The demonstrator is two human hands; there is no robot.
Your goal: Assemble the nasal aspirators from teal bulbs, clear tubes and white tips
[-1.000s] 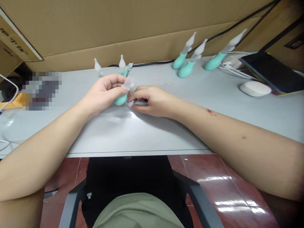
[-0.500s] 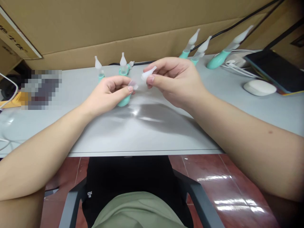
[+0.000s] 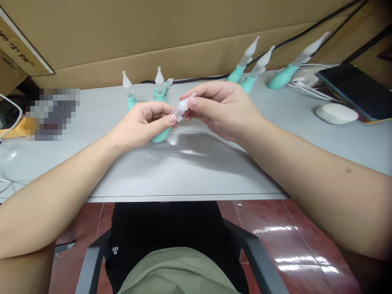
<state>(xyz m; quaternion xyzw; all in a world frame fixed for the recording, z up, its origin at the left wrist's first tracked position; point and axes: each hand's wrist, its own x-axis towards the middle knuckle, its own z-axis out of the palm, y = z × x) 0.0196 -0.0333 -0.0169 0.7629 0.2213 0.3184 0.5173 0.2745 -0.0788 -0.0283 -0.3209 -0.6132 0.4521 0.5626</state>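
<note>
My left hand point(image 3: 142, 122) is closed round the clear neck of a nasal aspirator point(image 3: 162, 135), its teal bulb showing below the fingers. Between thumb and fingertips of my right hand point(image 3: 228, 108) is a white soft nozzle tip point(image 3: 187, 101). The tip's wide end meets the clear neck, in line with it; how far it sits on is partly hidden by my fingers. Behind my hands, more teal aspirators with white tips stand on the desk: one at the left point(image 3: 131, 100) and one near the middle point(image 3: 159, 79).
Several other aspirators point(image 3: 283, 76) lean at the back right. Beside them are white cables point(image 3: 301, 85), a white rounded case point(image 3: 336, 113) and a dark flat box point(image 3: 352, 90). Cardboard point(image 3: 183, 32) walls off the back of the grey desk point(image 3: 183, 175). A black cable runs along it.
My right hand has come left and slightly down, bringing the nozzle tip from apart to touching the aspirator's clear neck. My left hand has tilted the aspirator a little and shifted slightly right.
</note>
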